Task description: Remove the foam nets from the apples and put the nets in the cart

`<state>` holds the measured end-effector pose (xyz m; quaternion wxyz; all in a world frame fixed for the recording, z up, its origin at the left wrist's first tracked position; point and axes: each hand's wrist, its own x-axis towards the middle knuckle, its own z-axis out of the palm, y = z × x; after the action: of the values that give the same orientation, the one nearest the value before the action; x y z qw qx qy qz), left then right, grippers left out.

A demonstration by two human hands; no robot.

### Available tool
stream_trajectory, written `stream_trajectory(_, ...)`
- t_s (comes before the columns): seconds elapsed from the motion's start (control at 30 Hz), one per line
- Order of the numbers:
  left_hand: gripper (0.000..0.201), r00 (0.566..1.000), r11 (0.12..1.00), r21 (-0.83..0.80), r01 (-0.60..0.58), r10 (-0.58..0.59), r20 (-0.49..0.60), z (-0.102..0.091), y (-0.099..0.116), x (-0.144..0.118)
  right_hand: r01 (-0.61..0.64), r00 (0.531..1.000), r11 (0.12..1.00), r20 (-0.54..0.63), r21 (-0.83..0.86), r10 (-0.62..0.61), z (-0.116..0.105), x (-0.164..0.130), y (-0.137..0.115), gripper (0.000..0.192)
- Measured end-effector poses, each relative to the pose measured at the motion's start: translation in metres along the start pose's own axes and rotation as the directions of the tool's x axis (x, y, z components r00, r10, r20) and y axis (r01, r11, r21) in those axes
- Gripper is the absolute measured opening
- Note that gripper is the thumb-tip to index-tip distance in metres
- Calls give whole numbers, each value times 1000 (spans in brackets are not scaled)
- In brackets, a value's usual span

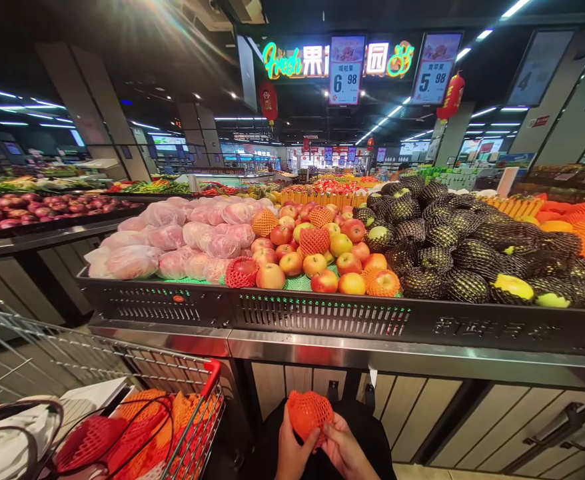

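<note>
Low in front of my body, both hands hold a round fruit, apparently an apple, in an orange-red foam net. My left hand is wrapped round its left and lower side. On the right, my right hand pinches the edge of the net with bent fingers. The net hides most of the fruit's skin. Beyond the hands, the black display crate carries loose red-yellow apples. A few of these wear foam nets, such as the red net and the orange net.
A shopping cart at lower left holds a heap of red and orange foam nets and a white bag. Film-wrapped pink fruit lies left of the apples, black-netted green fruit right. A steel ledge runs below the crate.
</note>
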<state>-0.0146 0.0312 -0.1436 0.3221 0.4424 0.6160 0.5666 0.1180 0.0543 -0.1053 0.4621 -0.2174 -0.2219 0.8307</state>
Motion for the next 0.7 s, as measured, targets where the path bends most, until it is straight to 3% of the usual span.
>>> stream_trajectory(0.23, 89, 992, 995, 72, -71, 78, -104, 1, 3, 0, -51, 999, 996, 6, -72, 52, 5, -3, -3, 43)
stream_trajectory(0.5, 86, 999, 991, 128, -40, 41, -7, -4, 16, 0, -62, 998, 996, -15, -64, 61, -3, -1, -1, 45)
stream_trajectory(0.6, 76, 963, 949, 188, -253, 265, -41, -9, 32, 6, -87, 996, 996, 3, -18, 87, -9, 0, 1, 48)
stream_trajectory(0.7, 69, 834, 831, 203, -518, 543, -95, -17, 76, 24, -123, 992, 992, 27, -19, 123, -12, 0, 0, 51)
